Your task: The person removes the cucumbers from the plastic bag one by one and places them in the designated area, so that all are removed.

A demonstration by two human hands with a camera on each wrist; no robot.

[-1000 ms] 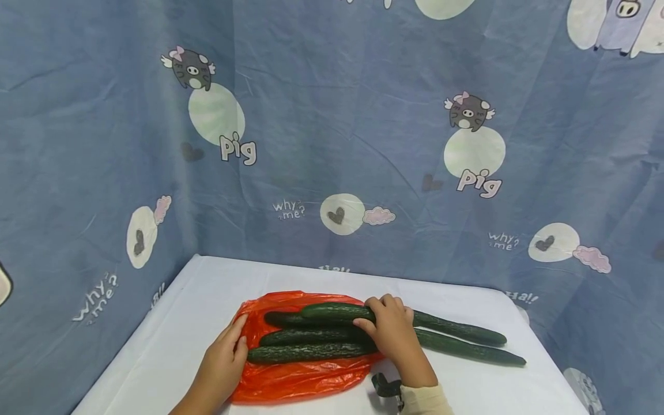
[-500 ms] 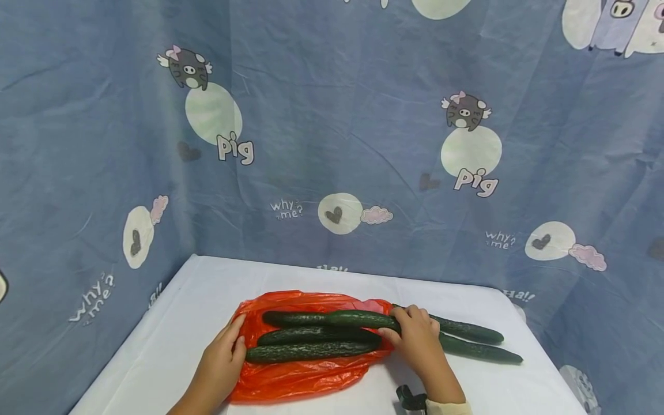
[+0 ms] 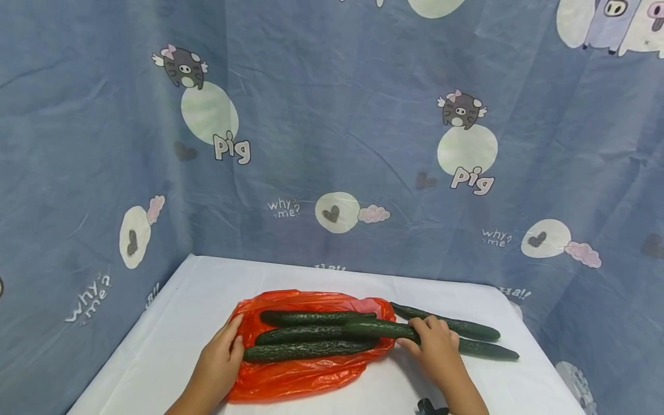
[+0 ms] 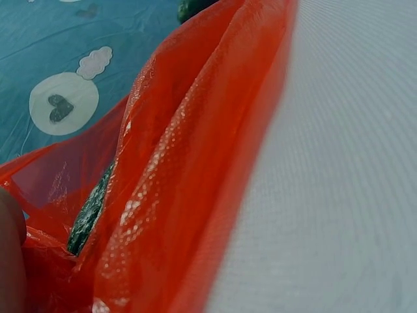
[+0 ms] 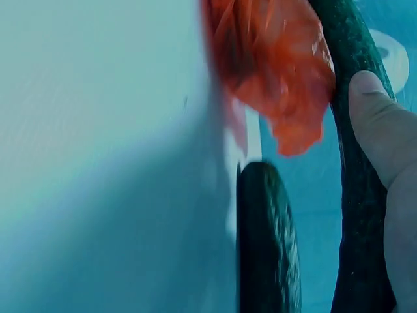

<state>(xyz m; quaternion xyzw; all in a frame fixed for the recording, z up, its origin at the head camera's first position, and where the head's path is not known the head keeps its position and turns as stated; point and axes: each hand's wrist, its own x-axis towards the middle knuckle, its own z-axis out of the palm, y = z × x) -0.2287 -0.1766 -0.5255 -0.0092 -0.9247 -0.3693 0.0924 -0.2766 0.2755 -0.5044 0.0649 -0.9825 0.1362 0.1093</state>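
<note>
A red plastic bag [image 3: 290,383] lies on the white table with its mouth toward the right. My left hand [image 3: 218,360] holds the bag's left end; in the left wrist view part of a finger or thumb [image 4: 10,254] shows beside the red film. Several dark green cucumbers [image 3: 311,350] lie side by side over the bag; whether film covers them is hard to tell. My right hand [image 3: 438,351] grips another cucumber [image 3: 381,328], whose left end rests over the others. In the right wrist view the thumb [image 5: 374,117] presses along this cucumber.
Two more cucumbers lie to the right of the bag, one farther back [image 3: 469,328] and one nearer [image 3: 490,349], partly behind my right hand. A black device [image 3: 430,407] is at the right wrist. Blue patterned cloth [image 3: 332,144] hangs behind the white table [image 3: 155,346].
My right hand has moved rightward and slightly nearer, drawing the gripped cucumber right across the bag. More of the cucumbers beneath now show. The left hand has stayed at the bag's left end.
</note>
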